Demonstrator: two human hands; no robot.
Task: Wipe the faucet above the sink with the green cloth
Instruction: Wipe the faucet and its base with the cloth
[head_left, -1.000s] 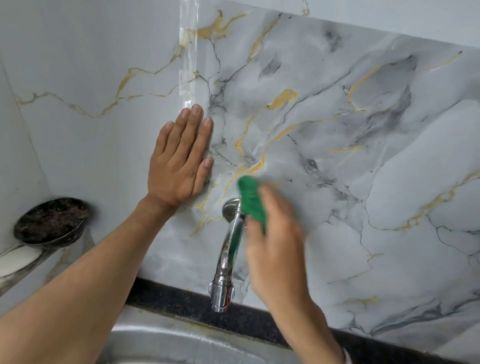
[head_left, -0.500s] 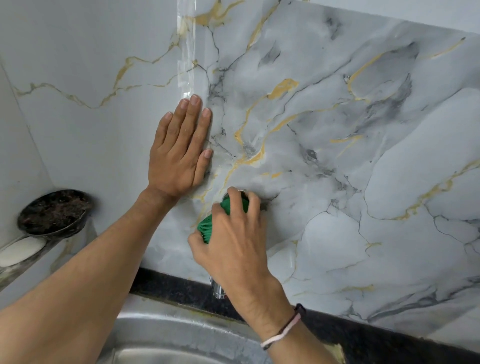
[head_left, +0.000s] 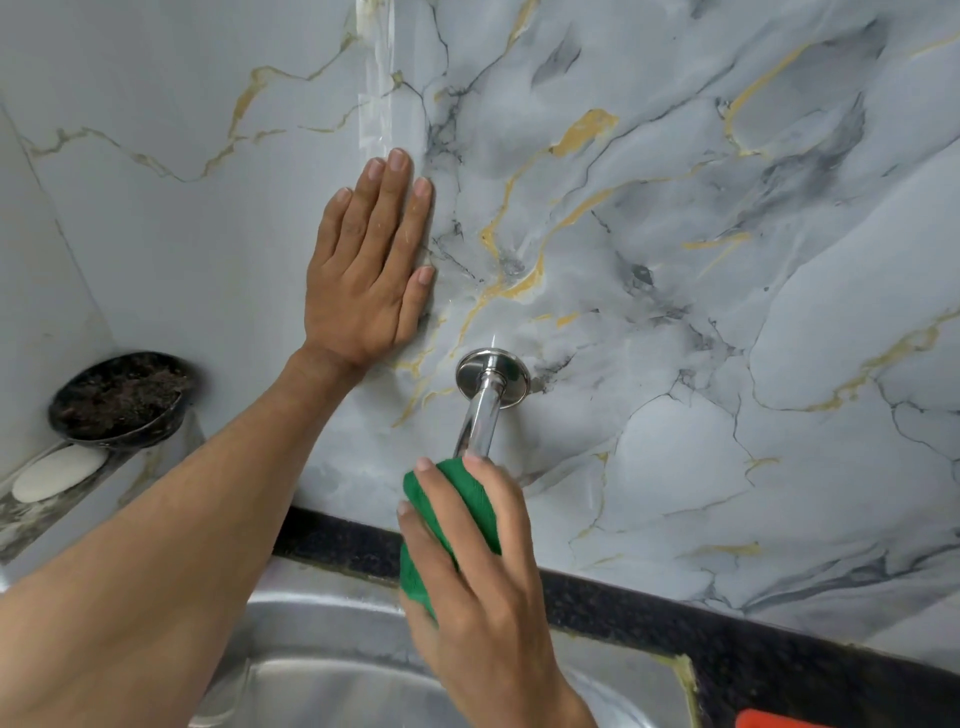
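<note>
A chrome faucet (head_left: 485, 402) sticks out of the marble-patterned wall above a steel sink (head_left: 332, 686); its round wall flange and upper pipe show, its lower end is hidden. My right hand (head_left: 483, 587) is wrapped around that lower part, gripping the green cloth (head_left: 447, 519) against the pipe. My left hand (head_left: 371, 265) lies flat on the wall, fingers together, up and to the left of the flange, holding nothing.
A dark round dish (head_left: 122, 397) sits on a corner ledge at the left, with a white soap bar (head_left: 57, 473) beside it. A black counter strip (head_left: 727, 629) runs under the wall tiles. Something orange (head_left: 779, 719) shows at the bottom right edge.
My right hand slid the cloth down the faucet from the wall flange to the lower pipe, uncovering the flange. My left hand stayed flat on the wall.
</note>
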